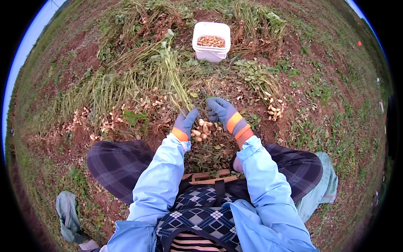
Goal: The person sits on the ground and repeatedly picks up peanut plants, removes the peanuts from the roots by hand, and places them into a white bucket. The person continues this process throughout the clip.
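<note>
In a grey work glove with an orange cuff, my left hand [185, 122] grips the lower stems of a peanut plant [175, 74]. Its green stalks point up and away from me. A cluster of peanut pods [201, 131] hangs at the root end, just right of that hand. My right hand [222, 113], gloved the same way, is beside the cluster with its fingers curled. Whether anything is between those fingers is hidden. Beyond both hands a white plastic bucket [211, 55] stands upright, part filled with loose peanuts [211, 41].
Pulled peanut plants with pods [110, 85] lie in a row on the left. Another plant [263, 78] lies at the right, its pods towards me. More heaped plants [256, 22] flank the bucket. A green woven sack [324, 179] lies by my right knee; another sack [67, 214] is at lower left.
</note>
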Motion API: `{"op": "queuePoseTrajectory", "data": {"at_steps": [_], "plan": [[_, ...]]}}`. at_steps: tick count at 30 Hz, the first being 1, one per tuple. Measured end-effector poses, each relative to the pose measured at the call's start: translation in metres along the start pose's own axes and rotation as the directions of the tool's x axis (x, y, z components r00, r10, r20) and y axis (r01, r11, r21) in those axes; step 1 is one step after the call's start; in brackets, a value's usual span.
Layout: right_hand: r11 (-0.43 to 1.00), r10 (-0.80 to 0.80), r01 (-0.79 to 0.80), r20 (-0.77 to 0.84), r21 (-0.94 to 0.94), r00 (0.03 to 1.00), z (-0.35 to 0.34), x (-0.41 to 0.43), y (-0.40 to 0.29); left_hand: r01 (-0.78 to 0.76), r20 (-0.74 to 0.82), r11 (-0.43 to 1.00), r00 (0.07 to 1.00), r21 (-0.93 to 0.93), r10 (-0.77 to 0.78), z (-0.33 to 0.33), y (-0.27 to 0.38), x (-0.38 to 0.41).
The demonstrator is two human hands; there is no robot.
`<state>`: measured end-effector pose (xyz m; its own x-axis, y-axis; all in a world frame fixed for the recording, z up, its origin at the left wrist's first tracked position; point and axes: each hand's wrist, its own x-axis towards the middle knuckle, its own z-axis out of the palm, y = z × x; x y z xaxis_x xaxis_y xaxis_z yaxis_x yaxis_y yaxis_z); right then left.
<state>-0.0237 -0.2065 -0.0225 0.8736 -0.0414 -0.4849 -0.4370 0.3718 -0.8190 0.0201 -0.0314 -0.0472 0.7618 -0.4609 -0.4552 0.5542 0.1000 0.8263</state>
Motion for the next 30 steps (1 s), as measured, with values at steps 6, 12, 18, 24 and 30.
{"op": "queuePoseTrajectory", "data": {"at_steps": [6, 12, 18, 24, 30], "plan": [[0.966, 0.175, -0.197, 0.134, 0.169, 0.975, 0.014, -0.014, 0.033, 0.156, -0.154, 0.975, 0.972, -0.157, -0.18, 0.009, 0.018, -0.012], [0.938, 0.085, -0.134, 0.161, 0.319, 0.983, 0.024, -0.008, 0.055, 0.153, -0.134, 0.983, 0.977, -0.106, -0.166, 0.001, 0.022, -0.014], [0.86, -0.009, -0.101, 0.213, 0.499, 0.977, 0.038, -0.003, 0.067, -0.015, -0.14, 0.996, 0.99, -0.09, 0.002, -0.01, -0.001, 0.0], [0.869, -0.009, -0.039, 0.095, 0.493, 0.995, 0.043, -0.009, 0.064, -0.016, -0.062, 0.997, 0.998, -0.074, 0.012, -0.007, 0.013, -0.01], [0.862, -0.031, -0.001, 0.054, 0.507, 0.998, 0.034, -0.003, 0.071, 0.059, 0.044, 0.99, 0.998, -0.127, -0.054, 0.01, 0.039, -0.03]]}}
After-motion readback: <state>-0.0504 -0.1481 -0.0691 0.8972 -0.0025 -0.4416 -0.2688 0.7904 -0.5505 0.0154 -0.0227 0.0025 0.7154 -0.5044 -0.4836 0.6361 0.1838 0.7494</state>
